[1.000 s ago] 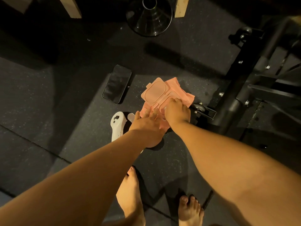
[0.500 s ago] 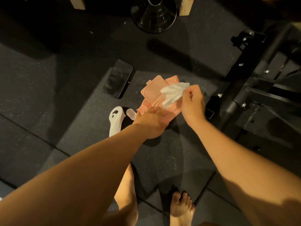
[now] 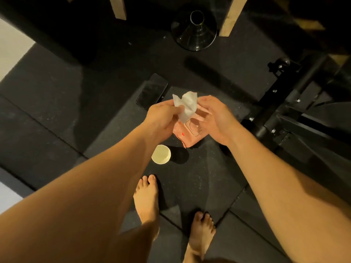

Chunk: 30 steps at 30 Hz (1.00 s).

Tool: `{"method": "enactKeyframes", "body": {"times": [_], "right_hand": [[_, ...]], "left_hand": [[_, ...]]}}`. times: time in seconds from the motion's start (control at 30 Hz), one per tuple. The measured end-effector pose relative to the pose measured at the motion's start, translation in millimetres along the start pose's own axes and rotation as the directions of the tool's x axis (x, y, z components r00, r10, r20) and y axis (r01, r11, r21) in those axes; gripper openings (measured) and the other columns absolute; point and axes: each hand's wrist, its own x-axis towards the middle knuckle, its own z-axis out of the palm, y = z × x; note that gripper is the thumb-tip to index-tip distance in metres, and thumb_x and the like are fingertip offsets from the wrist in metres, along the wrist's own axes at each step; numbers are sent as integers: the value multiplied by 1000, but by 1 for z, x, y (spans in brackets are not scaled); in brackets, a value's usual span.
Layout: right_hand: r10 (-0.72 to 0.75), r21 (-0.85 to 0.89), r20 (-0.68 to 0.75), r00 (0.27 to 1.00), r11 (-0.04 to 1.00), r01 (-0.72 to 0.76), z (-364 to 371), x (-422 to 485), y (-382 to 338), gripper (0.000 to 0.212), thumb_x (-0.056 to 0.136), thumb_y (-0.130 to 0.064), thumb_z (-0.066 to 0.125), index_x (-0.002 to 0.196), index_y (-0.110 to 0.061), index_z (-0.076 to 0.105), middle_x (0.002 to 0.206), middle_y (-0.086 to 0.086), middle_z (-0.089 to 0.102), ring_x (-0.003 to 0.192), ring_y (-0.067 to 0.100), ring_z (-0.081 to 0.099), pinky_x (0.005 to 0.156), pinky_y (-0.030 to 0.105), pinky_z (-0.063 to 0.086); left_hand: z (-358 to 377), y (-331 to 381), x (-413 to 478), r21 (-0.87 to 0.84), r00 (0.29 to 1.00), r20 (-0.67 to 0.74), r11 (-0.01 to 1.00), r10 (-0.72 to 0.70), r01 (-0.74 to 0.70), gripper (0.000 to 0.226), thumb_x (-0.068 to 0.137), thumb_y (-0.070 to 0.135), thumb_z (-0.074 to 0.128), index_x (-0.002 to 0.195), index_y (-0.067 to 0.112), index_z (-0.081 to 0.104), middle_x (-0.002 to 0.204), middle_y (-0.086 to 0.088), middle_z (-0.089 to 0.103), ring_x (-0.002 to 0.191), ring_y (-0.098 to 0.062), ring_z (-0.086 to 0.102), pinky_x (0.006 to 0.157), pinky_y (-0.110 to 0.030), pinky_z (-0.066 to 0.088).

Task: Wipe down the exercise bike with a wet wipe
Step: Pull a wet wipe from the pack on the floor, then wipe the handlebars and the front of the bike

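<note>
Dark speckled rubber floor mat (image 3: 57,111) fills the scene. Fingertips of the left hand (image 3: 161,118) pinch a crumpled white wet wipe (image 3: 187,106), raised just above a pink wipes pack (image 3: 187,135). The right hand (image 3: 216,120) curls its thumb and fingers around the pack's right side. 1 pale cup (image 3: 161,154) stands nearer, contents unclear. A phone (image 3: 152,92) lies farther left. The black exercise bike (image 3: 281,103) frame stands to the right.

I am reading no legible text anywhere. On the soft pink plastic wipe packet (image 3: 187,136) I am seeing only a small red mark and faint outlined lines, too blurred to read. The flat black phone (image 3: 152,91) is showing a dark screen.
</note>
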Motion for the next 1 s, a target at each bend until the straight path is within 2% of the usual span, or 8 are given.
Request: {"method": "enactKeyframes", "body": {"times": [0.1,0.2,0.3,0.4,0.63,0.8,0.9,1.0], "right_hand": [[138,78,191,972,985,-155,24,-37,-27,33,98,-35,54,125,-17,60,121,10,67,111,26,66,93,42,54],[145,90,246,958,981,-172,48,-75,-54,35,94,-28,60,128,-18,59,122,12,67,114,30,64,93,46,53],[101,-26,193,976,995,-97,72,-119,-85,20,91,-21,64,110,-15,62,114,10,67,118,29,59,96,46,51],[-13,-107,194,981,994,34,98,-180,-127,11,95,-23,59,98,-13,63,100,5,70,103,21,63,99,46,49],[-347,-19,2,938,938,347,171,-332,-219,10,101,-22,50,98,-17,58,112,8,64,104,24,63,83,40,58],[-350,-80,225,909,924,375,196,-446,-259,43,79,-39,74,115,-15,67,117,11,69,111,32,63,94,52,53],[-366,-95,260,893,911,401,195,-503,-278,23,90,-20,66,111,-10,65,110,14,70,101,30,68,90,46,55],[-444,86,210,871,896,435,182,-548,-297,24,99,-22,53,118,-8,58,110,14,66,99,28,65,86,43,56]], "left_hand": [[-17,25,-51,-15,989,148,1000,24,-22,28,98,2,53,123,4,64,124,-15,65,107,-28,66,73,-30,59],[-32,58,-111,-54,982,180,997,62,-53,25,102,6,45,121,7,62,121,-13,67,106,-28,67,81,-40,59],[-46,90,-173,-71,983,126,990,132,-124,25,101,5,43,119,11,60,118,-11,66,105,-27,67,79,-42,59],[-55,125,-244,58,958,-3,957,285,-285,23,98,4,45,112,16,59,118,-11,63,109,-29,63,81,-43,58],[-68,189,-415,185,772,-89,772,629,-608,12,99,12,55,101,22,60,108,-6,67,98,-23,67,84,-41,59],[-62,220,-530,140,702,-33,699,711,-701,12,97,15,61,98,21,71,102,-5,74,97,-23,71,87,-43,59],[-52,230,-586,162,656,-95,662,749,-732,14,100,18,55,96,23,67,100,-4,72,96,-23,69,86,-42,59],[-37,234,-635,114,645,-112,654,756,-748,17,103,14,48,97,20,63,99,-5,69,97,-26,68,84,-41,59]]}}
